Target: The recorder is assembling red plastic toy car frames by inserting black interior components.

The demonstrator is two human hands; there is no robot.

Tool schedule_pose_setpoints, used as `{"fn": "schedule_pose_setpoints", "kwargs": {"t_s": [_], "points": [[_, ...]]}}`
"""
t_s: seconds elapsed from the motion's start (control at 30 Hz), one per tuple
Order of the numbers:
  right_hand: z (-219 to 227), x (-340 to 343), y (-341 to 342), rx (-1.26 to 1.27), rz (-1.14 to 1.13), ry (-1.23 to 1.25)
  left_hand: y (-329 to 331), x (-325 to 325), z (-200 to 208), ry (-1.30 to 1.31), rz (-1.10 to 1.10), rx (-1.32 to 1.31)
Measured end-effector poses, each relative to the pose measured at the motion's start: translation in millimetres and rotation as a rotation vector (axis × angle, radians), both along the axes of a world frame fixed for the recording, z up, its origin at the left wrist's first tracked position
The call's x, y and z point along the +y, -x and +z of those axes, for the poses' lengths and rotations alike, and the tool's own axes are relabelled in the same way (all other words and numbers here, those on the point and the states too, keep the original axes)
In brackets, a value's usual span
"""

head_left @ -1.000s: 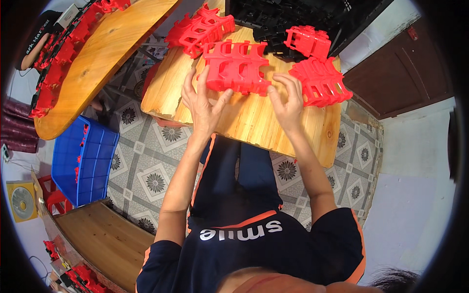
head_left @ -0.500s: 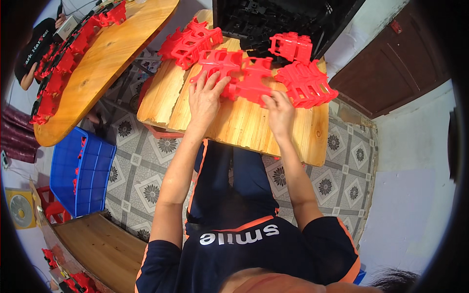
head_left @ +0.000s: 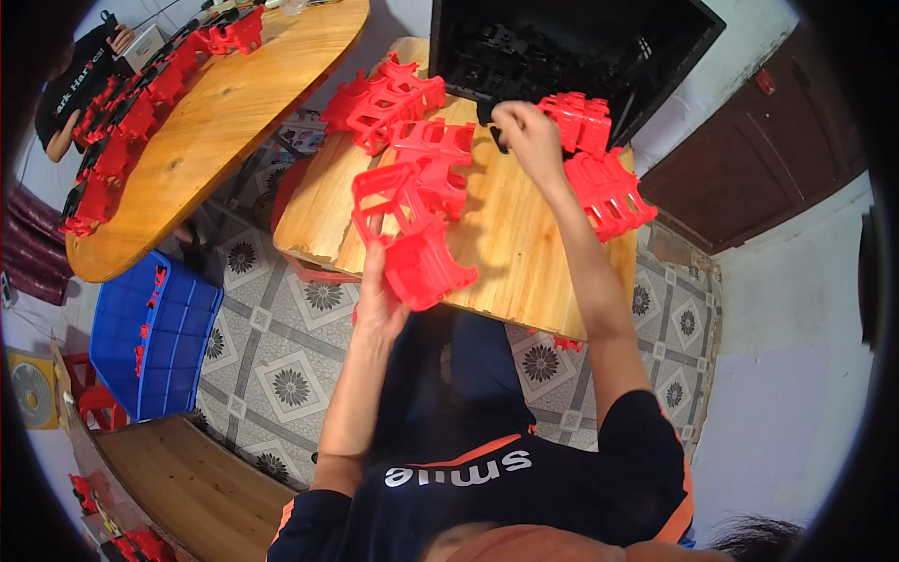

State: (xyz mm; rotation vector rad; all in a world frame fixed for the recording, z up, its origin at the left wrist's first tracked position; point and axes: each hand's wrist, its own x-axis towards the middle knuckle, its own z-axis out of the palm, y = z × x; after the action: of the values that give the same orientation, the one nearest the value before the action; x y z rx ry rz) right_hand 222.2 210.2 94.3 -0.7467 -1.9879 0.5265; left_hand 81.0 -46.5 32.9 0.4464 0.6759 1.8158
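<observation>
My left hand point(head_left: 379, 295) holds a red plastic frame-shaped part point(head_left: 421, 262) up at the near edge of the small wooden table point(head_left: 524, 272), its fingers partly hidden behind the part. At the far side, my right hand point(head_left: 529, 140) is curled, with its fingertips among black plastic pieces point(head_left: 499, 139) at the mouth of a black tray point(head_left: 576, 37). Whether it grips one of them is not clear. More red parts point(head_left: 435, 150) lie just beyond the held one, and a nested stack point(head_left: 609, 197) sits to the right of my right forearm.
Another row of red parts point(head_left: 384, 98) stands at the table's far left. A second wooden table point(head_left: 234, 103) carries red and black assemblies, with another person point(head_left: 80, 89) behind it. On the floor at left is a blue crate point(head_left: 159, 337).
My left hand has lifted a red part off the table and brought it nearer me. My right hand has left the red parts and moved away to the black pieces.
</observation>
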Motion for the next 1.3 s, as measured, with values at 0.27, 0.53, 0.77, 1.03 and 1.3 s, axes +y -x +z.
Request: {"fn": "schedule_pose_setpoints", "kwargs": {"t_s": [0.27,0.53,0.77,1.03,1.3], "points": [[-48,127,56,-0.761,-0.593,-0.14,27,-33,-6,-0.064,0.062,-0.186],[47,-89,9,-0.039,0.29,-0.211,49,-36,9,0.013,-0.001,-0.108],[30,-201,1,-0.166,0.58,-0.249,37,-44,11,0.041,-0.061,-0.059],[29,-217,2,-0.241,0.579,-0.301,31,-53,15,-0.005,-0.106,0.015],[23,-204,19,0.024,0.284,-0.036,24,-56,11,-0.019,0.006,0.182]]}}
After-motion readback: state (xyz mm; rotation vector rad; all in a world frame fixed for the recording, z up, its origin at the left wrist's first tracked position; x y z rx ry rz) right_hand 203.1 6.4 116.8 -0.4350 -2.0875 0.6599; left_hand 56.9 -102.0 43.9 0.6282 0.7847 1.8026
